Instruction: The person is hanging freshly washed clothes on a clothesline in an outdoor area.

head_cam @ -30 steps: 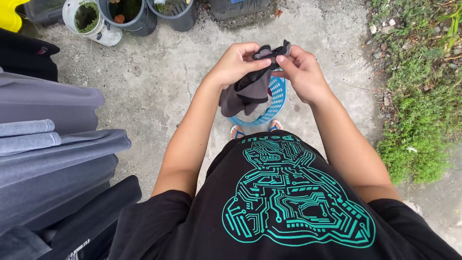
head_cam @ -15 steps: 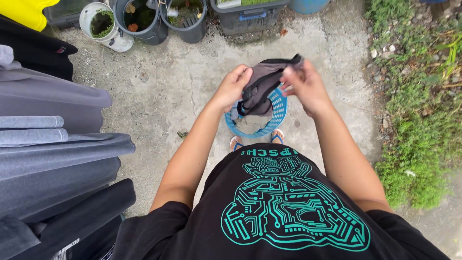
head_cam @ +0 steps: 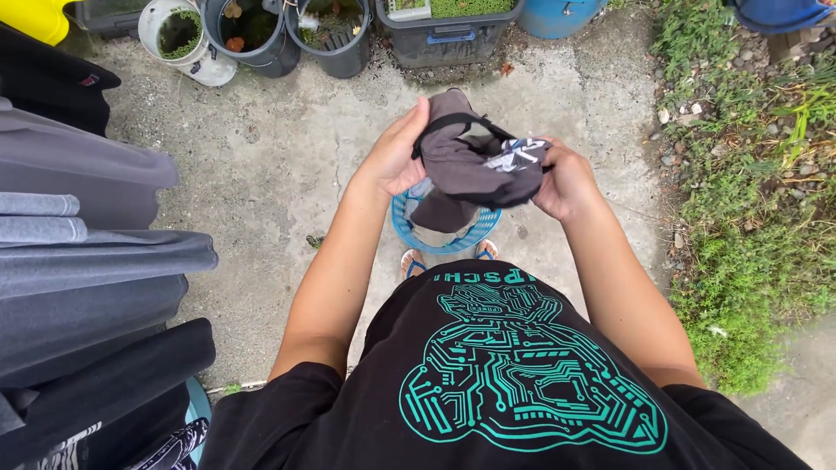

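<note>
A garment (head_cam: 475,165), small, grey-brown and trimmed in black, is held at chest height over a concrete floor (head_cam: 279,174), stretched between both of a person's hands. The left hand (head_cam: 396,157) is clamped on the garment's left edge, fingers curled over the cloth and thumb beneath. The right hand (head_cam: 566,178) is closed on the right edge, where a patch of white-and-blue print shows among the folds. A black band runs across the top of the cloth, and a loose end hangs down toward a round blue basket (head_cam: 409,233) standing on the floor directly below, just ahead of the person's sandalled feet (head_cam: 409,261).

Open concrete lies to the left and ahead of the basket. At the left edge, grey and black clothes (head_cam: 96,261) hang in rows, closing off that side. Along the top, a white bucket (head_cam: 196,57), two dark pots (head_cam: 279,52) and a dark bin (head_cam: 444,39) stand side by side, with a blue tub (head_cam: 562,17) beside them. To the right, the concrete gives way to gravel and a strip of weeds (head_cam: 749,261), well apart from the hands.

The person wears a black shirt (head_cam: 522,374) with a teal circuit pattern.
</note>
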